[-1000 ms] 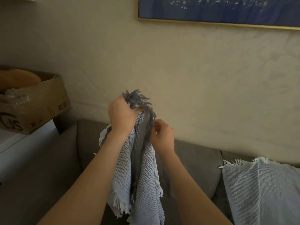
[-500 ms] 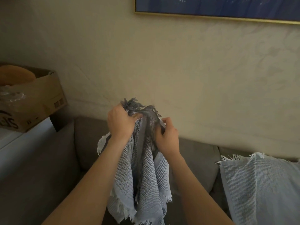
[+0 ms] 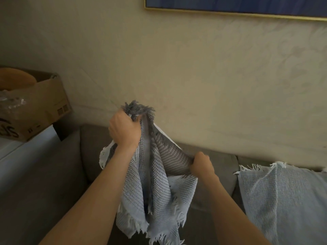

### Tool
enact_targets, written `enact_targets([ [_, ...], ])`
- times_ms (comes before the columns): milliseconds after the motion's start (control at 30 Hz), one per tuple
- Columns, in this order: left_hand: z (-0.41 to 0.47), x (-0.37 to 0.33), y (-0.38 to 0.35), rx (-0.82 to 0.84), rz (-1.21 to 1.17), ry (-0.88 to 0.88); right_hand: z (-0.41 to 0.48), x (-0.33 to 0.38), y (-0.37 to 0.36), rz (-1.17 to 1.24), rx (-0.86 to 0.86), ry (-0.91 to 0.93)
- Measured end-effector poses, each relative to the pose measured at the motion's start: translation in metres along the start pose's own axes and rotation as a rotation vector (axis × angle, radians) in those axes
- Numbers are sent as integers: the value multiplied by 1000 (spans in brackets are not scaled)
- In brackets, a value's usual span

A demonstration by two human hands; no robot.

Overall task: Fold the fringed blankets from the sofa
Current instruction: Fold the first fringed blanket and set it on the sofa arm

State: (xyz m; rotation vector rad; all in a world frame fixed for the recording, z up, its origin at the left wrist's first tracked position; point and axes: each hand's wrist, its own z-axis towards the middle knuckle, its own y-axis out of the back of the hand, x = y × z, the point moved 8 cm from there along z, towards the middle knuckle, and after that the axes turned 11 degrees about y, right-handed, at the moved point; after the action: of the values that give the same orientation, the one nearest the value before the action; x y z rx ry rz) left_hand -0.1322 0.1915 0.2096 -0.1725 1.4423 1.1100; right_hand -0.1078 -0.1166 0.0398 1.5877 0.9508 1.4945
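At far left, cardboard box (image 3: 44,110): open-topped, printed on its side, standing on a white surface (image 3: 21,152). An orange-brown rounded item (image 3: 16,80) and crumpled clear plastic (image 3: 10,101) show inside.
Sofa (image 3: 53,183): grey upholstery, starting beside the white surface and running across the lower frame. Its backrest passes behind both forearms.
Left hand (image 3: 124,131): raised, fingers clenched in a fist around the bunched top of the held blanket (image 3: 152,188). Dark grey fringe (image 3: 139,108) sticks up out of the fist.
Held blanket: light blue waffle weave with darker striped bands. It is off the sofa seat, hanging in the air in front of the backrest between the two forearms. Pale fringe (image 3: 134,225) trails along its lower edges.
Right hand (image 3: 200,164): lower than the left hand and well apart from it, fingers curled tight on an edge of the same blanket. The cloth between the two hands is drawn taut on a slant.
Second blanket (image 3: 283,200): light blue, fringed along its top edge, draped over the sofa backrest at right. Neither hand touches it.
Wall (image 3: 194,68): cream, faintly textured, rising behind the sofa.
Framed picture (image 3: 230,4): dark blue with a gold edge, hung at upper right, cut off by the top of the view.
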Motion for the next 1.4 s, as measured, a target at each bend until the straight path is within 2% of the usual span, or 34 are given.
enact_targets([
  [133,-4,3,2,-46,18,41,-14,-17,31,87,-461,-33],
  [167,-6,4,3,-56,11,46,-19,-20,33,102,-520,-28],
  [200,-7,5,4,-65,7,53,-22,-25,30,97,-520,-30],
  [367,-7,6,4,-68,4,66,-18,-56,-1,71,-288,-107],
  [433,-9,4,-1,-51,-9,60,-15,-50,-10,126,-203,-64],
  [567,-16,-3,-10,-10,-45,25,-17,-21,-37,190,86,50],
  [633,-20,-4,-14,18,-60,5,-21,-2,-46,209,156,149],
  [700,-24,-4,-16,35,-76,0,-24,20,-48,252,108,260],
  [833,-27,-4,-20,65,-87,-13,-33,64,-30,390,-168,435],
  [967,-29,-5,-19,78,-79,-45,-50,102,-8,335,-452,631],
  [1033,-30,-5,-20,91,-81,-50,-53,113,-11,300,-438,669],
  [1100,-30,-4,-20,104,-81,-50,-47,119,-30,295,-286,650],
  [1167,-30,-5,-21,118,-74,-52,-39,113,-47,316,-216,527],
  [1300,-30,-6,-19,140,-67,-66,-34,82,-60,438,-310,186],
  [1400,-29,-4,-20,139,-66,-70,-35,86,-58,469,-311,251],
])
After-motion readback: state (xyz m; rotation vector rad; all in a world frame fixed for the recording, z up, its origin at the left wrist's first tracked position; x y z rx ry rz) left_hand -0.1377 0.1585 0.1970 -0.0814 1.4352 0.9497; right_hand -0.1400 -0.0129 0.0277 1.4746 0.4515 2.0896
